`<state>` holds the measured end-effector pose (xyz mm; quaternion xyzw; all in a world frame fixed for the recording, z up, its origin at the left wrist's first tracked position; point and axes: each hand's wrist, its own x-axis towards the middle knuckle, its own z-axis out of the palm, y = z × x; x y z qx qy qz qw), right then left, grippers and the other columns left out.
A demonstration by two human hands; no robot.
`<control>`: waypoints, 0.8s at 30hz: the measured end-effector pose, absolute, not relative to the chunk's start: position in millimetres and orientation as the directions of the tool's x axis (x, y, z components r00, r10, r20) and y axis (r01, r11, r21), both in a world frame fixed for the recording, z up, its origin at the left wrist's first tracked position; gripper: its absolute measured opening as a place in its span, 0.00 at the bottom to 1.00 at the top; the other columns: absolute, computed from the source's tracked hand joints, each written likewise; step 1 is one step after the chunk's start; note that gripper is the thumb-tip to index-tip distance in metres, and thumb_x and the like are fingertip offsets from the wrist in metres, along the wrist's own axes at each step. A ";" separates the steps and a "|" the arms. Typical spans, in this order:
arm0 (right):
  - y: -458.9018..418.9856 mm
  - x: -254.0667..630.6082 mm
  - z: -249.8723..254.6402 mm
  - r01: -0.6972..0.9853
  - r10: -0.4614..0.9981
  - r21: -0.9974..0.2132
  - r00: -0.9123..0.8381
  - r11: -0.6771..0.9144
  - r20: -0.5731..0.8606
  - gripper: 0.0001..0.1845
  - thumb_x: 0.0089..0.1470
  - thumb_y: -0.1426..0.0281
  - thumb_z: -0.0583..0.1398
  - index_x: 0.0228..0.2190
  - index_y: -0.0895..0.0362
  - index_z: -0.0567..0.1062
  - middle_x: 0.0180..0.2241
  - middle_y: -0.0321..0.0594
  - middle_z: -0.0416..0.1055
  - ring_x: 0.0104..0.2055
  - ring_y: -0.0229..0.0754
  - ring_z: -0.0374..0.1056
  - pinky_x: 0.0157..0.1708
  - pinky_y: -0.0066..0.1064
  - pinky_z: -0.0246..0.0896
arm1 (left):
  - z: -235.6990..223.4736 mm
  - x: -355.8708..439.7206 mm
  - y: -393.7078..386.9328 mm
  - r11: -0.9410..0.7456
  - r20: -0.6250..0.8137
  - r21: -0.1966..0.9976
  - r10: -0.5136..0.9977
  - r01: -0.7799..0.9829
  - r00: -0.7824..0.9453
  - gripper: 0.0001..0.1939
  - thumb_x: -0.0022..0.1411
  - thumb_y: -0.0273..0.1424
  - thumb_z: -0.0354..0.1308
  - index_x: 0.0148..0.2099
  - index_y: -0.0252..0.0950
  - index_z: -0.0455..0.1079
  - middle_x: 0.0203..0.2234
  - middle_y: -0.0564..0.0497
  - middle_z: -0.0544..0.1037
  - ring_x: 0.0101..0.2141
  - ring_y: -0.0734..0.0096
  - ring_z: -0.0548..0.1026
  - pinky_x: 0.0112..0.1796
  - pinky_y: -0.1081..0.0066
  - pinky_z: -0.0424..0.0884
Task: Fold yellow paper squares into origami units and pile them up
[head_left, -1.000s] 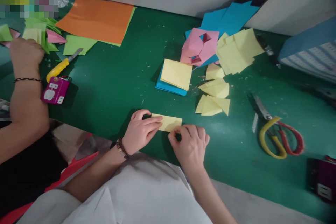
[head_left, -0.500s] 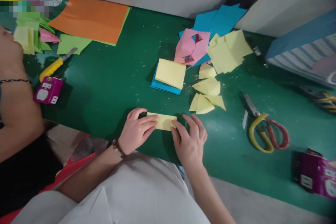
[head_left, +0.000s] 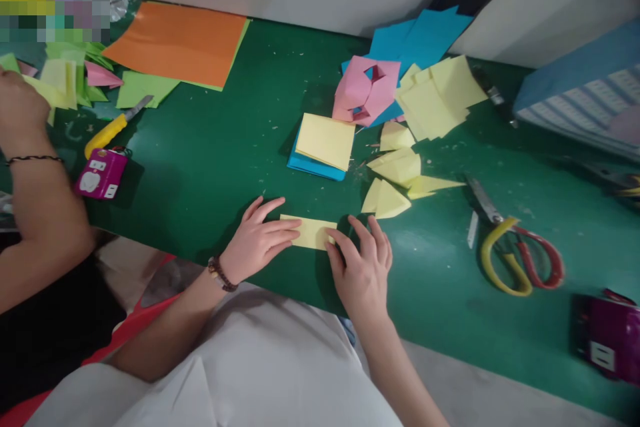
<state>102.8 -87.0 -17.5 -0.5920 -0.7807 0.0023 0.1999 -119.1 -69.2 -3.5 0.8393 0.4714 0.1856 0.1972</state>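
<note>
A narrow strip of pale yellow folded paper point(head_left: 313, 234) lies flat near the table's front edge, between my two hands. Over its left end, my left hand point(head_left: 260, 237) rests outstretched fingertips, with other fingers spread apart above the corner. My right hand point(head_left: 363, 263) touches the right end with a fingertip, its fingers apart. Just beyond the strip is a stack of square paper point(head_left: 326, 141), yellow on top of blue. Several folded yellow paper pieces point(head_left: 386, 199) lie to its right, one with a long point facing right.
A pink folded paper model point(head_left: 367, 90) and loose yellow sheets point(head_left: 440, 101) lie farther back. Scissors point(head_left: 515, 250) are on the right, near a purple box-like device point(head_left: 613, 337). Leftward are a yellow craft knife point(head_left: 107, 135), orange paper point(head_left: 185, 43) and a co-worker's arm point(head_left: 45, 200).
My right hand has gone from a pinch to spread fingers on the strip. My left hand's upper fingers have lifted off the corner. One folded yellow piece has shifted, its point now facing right.
</note>
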 end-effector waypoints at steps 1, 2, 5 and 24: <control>-86.9 103.2 -17.7 0.924 0.925 -0.238 -0.221 0.300 0.308 0.09 0.59 0.67 0.59 0.41 0.53 0.77 0.52 0.47 0.69 0.62 0.57 0.57 0.55 0.52 0.57 | -2.0 -123.3 -67.0 -0.500 0.099 0.499 0.844 0.708 0.527 0.13 0.68 0.29 0.52 0.50 0.45 0.74 0.51 0.57 0.76 0.64 0.58 0.56 0.62 0.44 0.50; -86.9 103.5 -17.7 0.925 0.925 -0.232 -0.224 0.302 0.308 0.09 0.59 0.67 0.59 0.41 0.53 0.77 0.52 0.47 0.69 0.62 0.57 0.57 0.55 0.52 0.57 | -0.3 -127.0 -64.9 -0.519 0.069 0.492 0.824 0.699 0.562 0.15 0.68 0.27 0.51 0.51 0.46 0.74 0.53 0.57 0.75 0.64 0.58 0.55 0.62 0.42 0.47; -87.6 102.5 -16.7 0.926 0.915 -0.210 -0.235 0.313 0.329 0.09 0.58 0.68 0.59 0.41 0.53 0.76 0.52 0.47 0.69 0.62 0.57 0.57 0.56 0.51 0.57 | 4.2 -134.0 -60.0 -0.553 0.006 0.477 0.780 0.684 0.626 0.19 0.68 0.24 0.48 0.55 0.47 0.70 0.56 0.58 0.72 0.65 0.57 0.52 0.62 0.39 0.43; -90.6 36.0 -11.2 0.903 0.917 -0.296 -0.203 0.311 0.343 0.22 0.55 0.68 0.59 0.51 0.61 0.65 0.61 0.61 0.58 0.66 0.61 0.49 0.58 0.57 0.53 | 0.5 -137.9 -59.7 -0.539 -0.005 0.508 0.778 0.672 0.628 0.32 0.62 0.22 0.46 0.68 0.35 0.50 0.58 0.45 0.69 0.66 0.58 0.51 0.64 0.41 0.40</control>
